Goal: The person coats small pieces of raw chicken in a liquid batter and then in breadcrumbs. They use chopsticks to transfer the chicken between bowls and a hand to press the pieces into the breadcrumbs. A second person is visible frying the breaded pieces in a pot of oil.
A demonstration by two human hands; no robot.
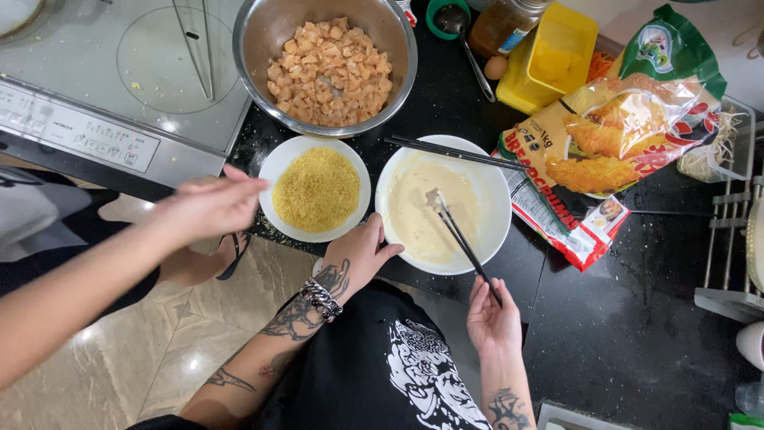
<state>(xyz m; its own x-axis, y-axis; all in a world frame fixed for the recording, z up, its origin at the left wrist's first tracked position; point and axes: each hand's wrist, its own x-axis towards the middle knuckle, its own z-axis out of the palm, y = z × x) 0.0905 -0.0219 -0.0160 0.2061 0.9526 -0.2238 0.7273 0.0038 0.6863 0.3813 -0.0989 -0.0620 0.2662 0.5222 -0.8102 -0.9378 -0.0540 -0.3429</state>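
Battering step: the right hand [493, 318] pinches black chopsticks [461, 239] dipping a piece in the batter bowl [485, 239]; the left hand [356, 256], half-open and empty, steadies its rim. Next likely needs lifting the piece to the crumb plate [278, 163] left of it.

Looks like a home kitchen: black stone surface [637, 318] with an induction cooktop [119, 72] at far left, a steel bowl of diced meat [326, 68], plates of crumbs [316, 189] and batter [442, 205], a breadcrumb bag [613, 135] right, tiled floor [159, 358] below.
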